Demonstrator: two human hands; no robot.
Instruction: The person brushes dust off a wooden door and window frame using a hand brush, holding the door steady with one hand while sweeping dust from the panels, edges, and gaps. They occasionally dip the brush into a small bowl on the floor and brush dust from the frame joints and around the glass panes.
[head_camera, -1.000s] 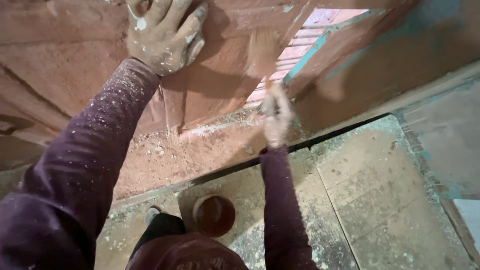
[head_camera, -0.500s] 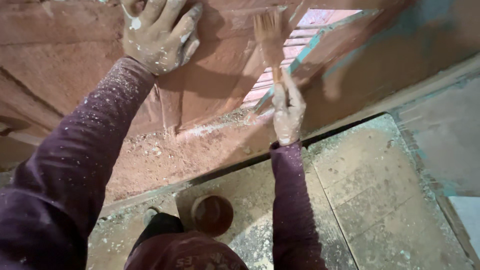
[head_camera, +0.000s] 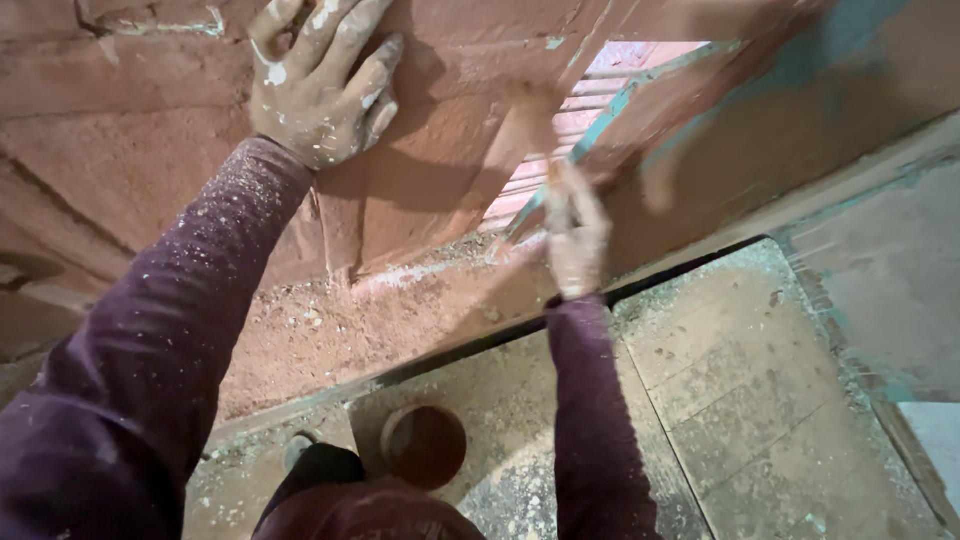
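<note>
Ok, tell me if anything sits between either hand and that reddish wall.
Nothing visible does. The left hand is pressed flat on the reddish wall. The right hand, blurred, is up against the wall beside the louvred vent; what it holds cannot be told.

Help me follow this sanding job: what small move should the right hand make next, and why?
Probably another short rubbing stroke up the reddish wooden panel: the right hand is motion-blurred against it beside the slatted opening, the left hand braces flat above, and reddish dust lies below.
</note>
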